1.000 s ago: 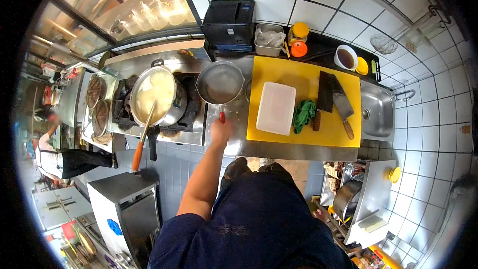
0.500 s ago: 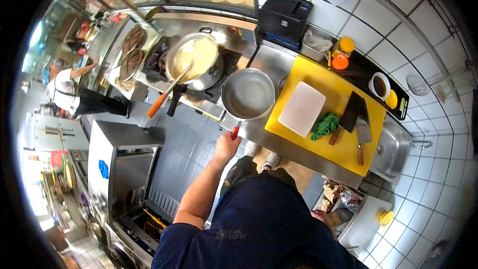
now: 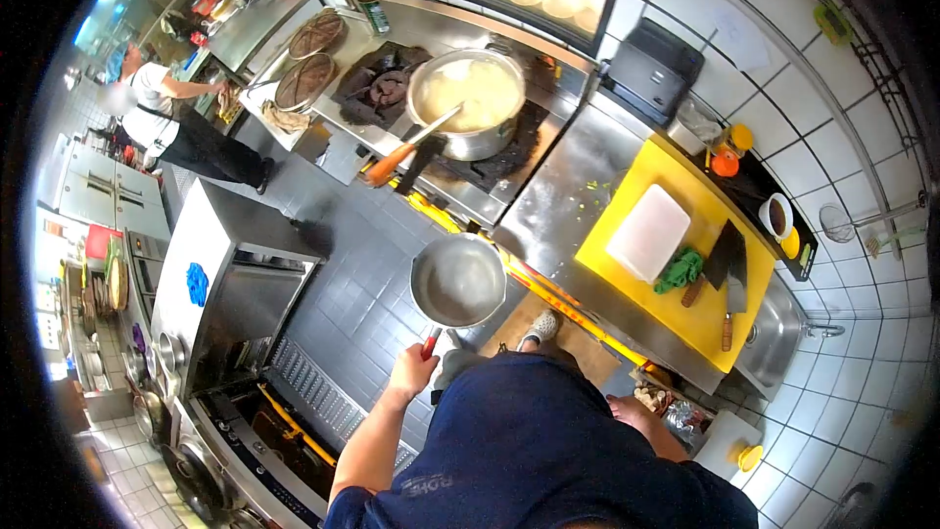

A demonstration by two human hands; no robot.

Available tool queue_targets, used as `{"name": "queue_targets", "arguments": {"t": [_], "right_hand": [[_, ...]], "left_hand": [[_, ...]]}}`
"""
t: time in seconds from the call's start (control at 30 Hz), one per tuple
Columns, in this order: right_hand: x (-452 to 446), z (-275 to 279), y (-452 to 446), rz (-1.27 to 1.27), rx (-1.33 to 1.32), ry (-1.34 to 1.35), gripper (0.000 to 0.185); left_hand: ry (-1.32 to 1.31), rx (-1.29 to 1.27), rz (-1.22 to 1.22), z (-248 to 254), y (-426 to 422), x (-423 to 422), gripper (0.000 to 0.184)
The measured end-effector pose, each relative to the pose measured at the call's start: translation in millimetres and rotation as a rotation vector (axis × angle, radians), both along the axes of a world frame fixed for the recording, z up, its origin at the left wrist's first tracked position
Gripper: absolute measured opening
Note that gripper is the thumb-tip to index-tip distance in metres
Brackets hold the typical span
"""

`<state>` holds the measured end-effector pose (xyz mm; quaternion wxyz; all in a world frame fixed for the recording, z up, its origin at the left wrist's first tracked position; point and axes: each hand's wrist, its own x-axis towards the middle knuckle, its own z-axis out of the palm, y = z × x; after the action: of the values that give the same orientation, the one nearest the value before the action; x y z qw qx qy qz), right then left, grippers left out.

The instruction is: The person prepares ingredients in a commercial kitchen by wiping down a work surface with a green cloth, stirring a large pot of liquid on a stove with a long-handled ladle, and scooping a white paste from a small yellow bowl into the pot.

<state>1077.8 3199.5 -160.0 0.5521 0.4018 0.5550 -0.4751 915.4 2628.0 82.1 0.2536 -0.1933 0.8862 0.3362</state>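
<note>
My left hand is wrapped round the red handle of a grey metal saucepan. The pan hangs over the floor in front of me, apart from the counter, its grey inside facing up. My right hand is low by my right side, near the shelf under the counter; my body partly hides its fingers. On the stove stands a large pot of pale, creamy contents. An orange-handled utensil leans in it, its handle sticking out towards me.
A yellow cutting board carries a white container, a green cloth and cleavers. To its right is a sink. A steel cabinet stands left. Another person works at the far left.
The saucepan has come off the counter edge and moved down and left, over the floor, in my left hand. My view has turned, and my feet have shifted.
</note>
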Motion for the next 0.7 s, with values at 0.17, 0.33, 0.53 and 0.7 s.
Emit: {"name": "queue_targets", "arguments": {"t": [0.17,0.33,0.53,0.7], "right_hand": [[-25,-33,-50,0.197,-0.145,-0.024,0.05],[-35,2,-137,0.65,-0.079,0.525,0.037],[-61,25,-233,1.567,0.088,0.859,0.045],[-35,-2,-270,1.289,0.058,0.628,0.048]], "left_hand": [[0.0,-0.056,0.065,-16,-88,33,0.032],[0.065,-0.099,0.103,-34,-180,42,0.029],[0.142,-0.162,0.157,-32,-269,16,0.029],[0.206,-0.138,0.187,-34,-317,-38,0.027]]}}
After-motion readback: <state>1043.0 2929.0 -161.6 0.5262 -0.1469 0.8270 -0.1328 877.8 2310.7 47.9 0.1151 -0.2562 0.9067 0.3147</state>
